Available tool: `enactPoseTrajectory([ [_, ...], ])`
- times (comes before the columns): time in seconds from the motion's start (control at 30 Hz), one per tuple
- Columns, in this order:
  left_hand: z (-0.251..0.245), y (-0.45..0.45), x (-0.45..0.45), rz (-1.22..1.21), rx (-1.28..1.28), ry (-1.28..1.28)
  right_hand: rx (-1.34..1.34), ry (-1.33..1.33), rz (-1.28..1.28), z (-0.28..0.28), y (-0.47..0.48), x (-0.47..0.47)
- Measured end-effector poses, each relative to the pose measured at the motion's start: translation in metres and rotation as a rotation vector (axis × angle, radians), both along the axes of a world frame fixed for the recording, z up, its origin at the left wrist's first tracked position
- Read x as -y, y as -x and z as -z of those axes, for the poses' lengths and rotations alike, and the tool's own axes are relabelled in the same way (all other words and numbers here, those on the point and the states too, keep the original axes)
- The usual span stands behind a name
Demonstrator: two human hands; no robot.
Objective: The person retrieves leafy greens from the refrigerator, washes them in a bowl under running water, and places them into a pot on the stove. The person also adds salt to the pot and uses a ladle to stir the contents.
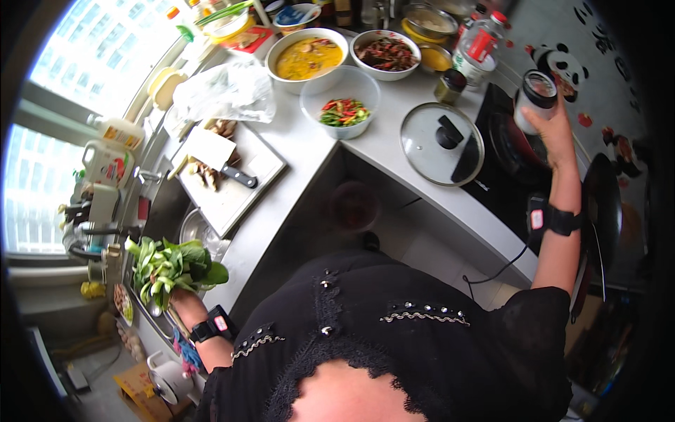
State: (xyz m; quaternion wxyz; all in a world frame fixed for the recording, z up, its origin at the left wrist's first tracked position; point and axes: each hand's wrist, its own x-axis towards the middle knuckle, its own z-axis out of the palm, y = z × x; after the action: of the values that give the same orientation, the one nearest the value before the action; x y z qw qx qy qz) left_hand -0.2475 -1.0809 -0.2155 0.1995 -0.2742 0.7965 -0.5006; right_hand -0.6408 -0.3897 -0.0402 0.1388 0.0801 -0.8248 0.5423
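A bunch of leafy bok choy (179,264) is gripped in my left hand (184,303), above the sink edge on the left. Its leaves cover most of my fingers. On the far right my right hand (551,121) is wrapped around a jar with a black rim (527,105), held over a dark pan (514,142) on the black cooktop (493,205). The jar partly hides the pan. Beside the cooktop, a glass lid with a black knob (422,142) rests on the counter, partly over the cooktop's edge.
A cleaver (211,147) lies across chopped pieces on a white cutting board (232,205). Behind are a clear bowl of cut peppers (343,113), a bowl of yellow soup (308,58) and a bowl of dark red food (385,55). A cable (501,274) hangs from my right wrist device.
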Motion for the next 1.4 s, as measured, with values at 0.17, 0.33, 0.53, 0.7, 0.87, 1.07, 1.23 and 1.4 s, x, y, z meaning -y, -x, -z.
enactPoseTrajectory([
  [0.17,-0.026,0.017,-0.028,0.031,0.135,0.255,0.149,0.334,-0.393,0.034,-0.032,0.151],
  [0.33,-0.040,0.019,-0.047,0.021,0.241,0.172,0.277,0.532,-0.631,0.109,-0.041,0.294],
  [0.53,-0.039,-0.001,-0.011,-0.110,-0.295,-0.454,0.212,0.266,-0.414,0.202,-0.018,0.407],
  [0.7,-0.040,0.027,0.025,-0.236,-1.067,-1.088,0.115,0.182,-0.309,0.229,0.011,0.429],
  [0.87,-0.059,0.128,0.031,-0.293,-1.783,-2.409,0.031,0.027,-0.181,0.241,0.014,0.439],
  [1.07,-0.112,0.240,-0.058,-0.314,-1.300,-3.236,0.261,-0.183,-0.257,0.191,-0.040,0.361],
  [1.23,-0.147,0.312,-0.191,-0.521,-0.882,-3.394,0.487,0.800,-0.646,0.077,-0.073,0.225],
  [1.4,-0.165,0.386,-0.374,-0.471,-0.203,-3.555,0.359,0.712,-0.592,-0.009,-0.081,0.101],
])
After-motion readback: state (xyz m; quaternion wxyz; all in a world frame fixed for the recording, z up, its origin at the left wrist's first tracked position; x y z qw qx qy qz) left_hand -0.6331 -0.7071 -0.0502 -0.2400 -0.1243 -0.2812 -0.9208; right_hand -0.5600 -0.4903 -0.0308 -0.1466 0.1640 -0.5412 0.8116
